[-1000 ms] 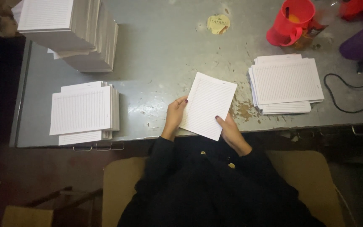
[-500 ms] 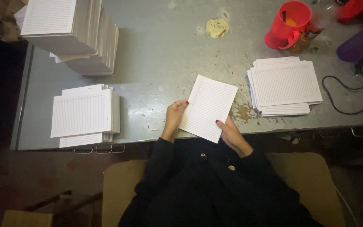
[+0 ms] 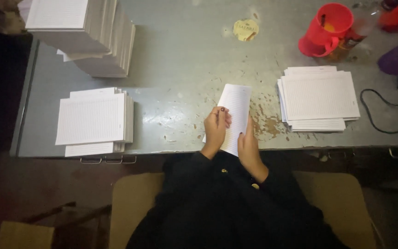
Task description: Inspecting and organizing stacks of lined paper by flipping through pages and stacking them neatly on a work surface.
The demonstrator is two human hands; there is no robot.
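The sheet [image 3: 234, 115] has gone from flat and wide to folded narrow over the table's [image 3: 185, 60] near edge, my left hand [image 3: 216, 128] pinching its left side, my right hand [image 3: 248, 146] closed on its lower edge, and I should square edges before creasing, paper stacks [image 3: 321, 97] waiting alongside.

The person wears a black long-sleeved garment that fills the lower middle of the frame. Its sleeves reach the wrists, and two small pale round buttons sit on the front. The left hand [image 3: 216, 128] and right hand [image 3: 248, 145] show dark-painted fingernails.
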